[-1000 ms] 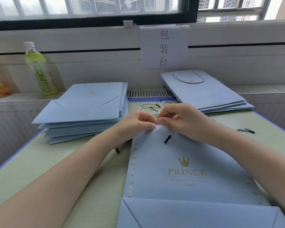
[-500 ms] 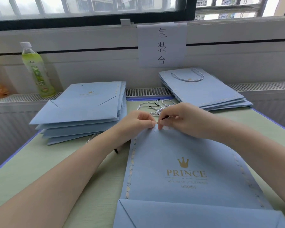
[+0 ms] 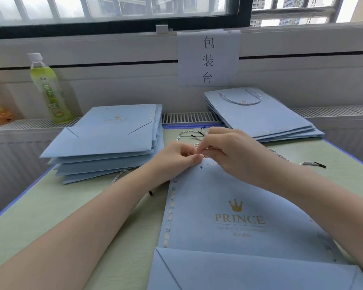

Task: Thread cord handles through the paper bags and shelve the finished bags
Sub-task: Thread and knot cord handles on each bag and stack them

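Observation:
A flat light-blue paper bag (image 3: 228, 206) printed with a gold crown and PRINCE lies on the green table in front of me. My left hand (image 3: 176, 156) pinches the bag's top edge beside a small punched hole. My right hand (image 3: 233, 152) meets it there and pinches a white cord (image 3: 281, 156) whose black-tipped end lies on the table to the right. The cord's other tip is hidden between my fingers. Loose white cords (image 3: 189, 136) lie just behind my hands, and another cord (image 3: 118, 176) shows under my left wrist.
A stack of blue bags without handles (image 3: 109, 139) lies at the left. A stack of bags with cord handles (image 3: 260, 114) lies at the back right. Two drink bottles (image 3: 48, 88) stand on the radiator ledge, and a paper sign (image 3: 208, 59) hangs on the wall.
The black cord tip that hung over the bag below my right hand is no longer visible; it has gone up between my fingertips at the bag's top edge.

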`<state>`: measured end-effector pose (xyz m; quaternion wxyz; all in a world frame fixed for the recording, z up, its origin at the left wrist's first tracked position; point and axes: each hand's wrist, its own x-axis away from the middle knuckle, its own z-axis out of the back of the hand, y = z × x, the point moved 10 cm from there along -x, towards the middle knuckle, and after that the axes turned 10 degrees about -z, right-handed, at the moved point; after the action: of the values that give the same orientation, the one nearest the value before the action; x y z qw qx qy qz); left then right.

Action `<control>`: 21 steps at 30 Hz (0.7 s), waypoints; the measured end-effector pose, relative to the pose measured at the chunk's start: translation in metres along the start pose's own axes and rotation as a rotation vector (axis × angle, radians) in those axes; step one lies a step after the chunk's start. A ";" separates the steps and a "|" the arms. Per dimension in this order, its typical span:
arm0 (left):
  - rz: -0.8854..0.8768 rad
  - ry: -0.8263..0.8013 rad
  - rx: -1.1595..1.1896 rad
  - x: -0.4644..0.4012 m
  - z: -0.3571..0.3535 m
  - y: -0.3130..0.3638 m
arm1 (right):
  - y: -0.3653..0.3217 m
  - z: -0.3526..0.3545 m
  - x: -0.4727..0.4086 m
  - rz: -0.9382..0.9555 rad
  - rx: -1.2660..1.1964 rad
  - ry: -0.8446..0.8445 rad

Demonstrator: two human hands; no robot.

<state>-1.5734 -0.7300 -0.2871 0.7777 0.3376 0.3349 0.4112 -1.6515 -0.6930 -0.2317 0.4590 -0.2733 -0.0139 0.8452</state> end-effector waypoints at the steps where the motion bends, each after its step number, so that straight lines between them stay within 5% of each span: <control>1: 0.009 0.021 0.014 0.000 0.002 -0.001 | 0.002 0.002 -0.002 -0.013 -0.025 0.004; 7: 0.028 0.082 0.000 -0.001 0.008 -0.003 | 0.010 0.002 -0.005 -0.116 -0.027 -0.029; 21: -0.001 0.089 0.039 -0.001 0.005 0.001 | -0.008 -0.008 0.002 -0.033 -0.131 -0.004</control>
<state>-1.5700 -0.7322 -0.2834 0.7555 0.3340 0.3775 0.4186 -1.6425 -0.6888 -0.2369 0.4539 -0.3008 -0.0749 0.8354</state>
